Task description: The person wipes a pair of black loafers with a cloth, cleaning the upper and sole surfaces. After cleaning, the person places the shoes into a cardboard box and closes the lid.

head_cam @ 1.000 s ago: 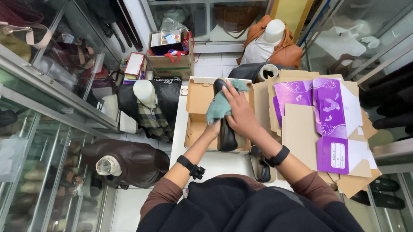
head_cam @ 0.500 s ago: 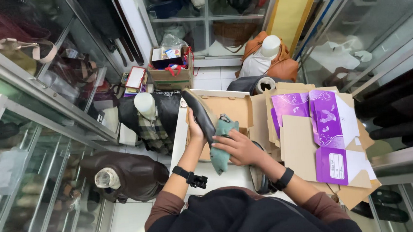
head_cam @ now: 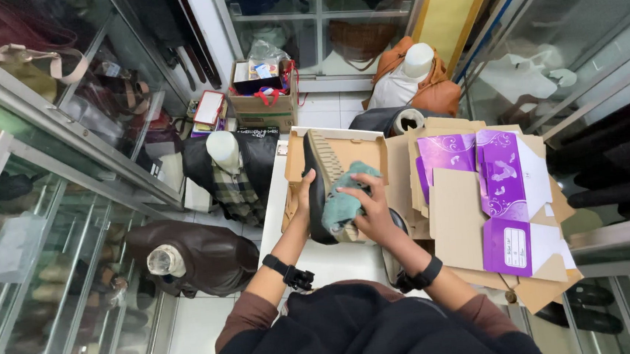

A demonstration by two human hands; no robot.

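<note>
Over the open cardboard shoebox (head_cam: pixel 295 152) on the white counter (head_cam: pixel 336 260), I judge the wiping goes best if my left hand (head_cam: pixel 306 192), fingers curled shut around the shoe's edge, keeps it steady while my right hand (head_cam: pixel 369 206) presses evenly. The black shoe (head_cam: pixel 319 199) stands tipped on its side, ridged tan sole (head_cam: pixel 326 158) turned up and toward the right. My right fingers are closed on a bunched teal cloth (head_cam: pixel 344 197) against it.

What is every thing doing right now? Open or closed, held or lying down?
left hand: gripping the shoe
right hand: pressing the cloth on the shoe
shoe: held up, sole showing
cloth: bunched against the shoe
open box: open, behind the shoe
purple boxes: flattened, stacked
</note>
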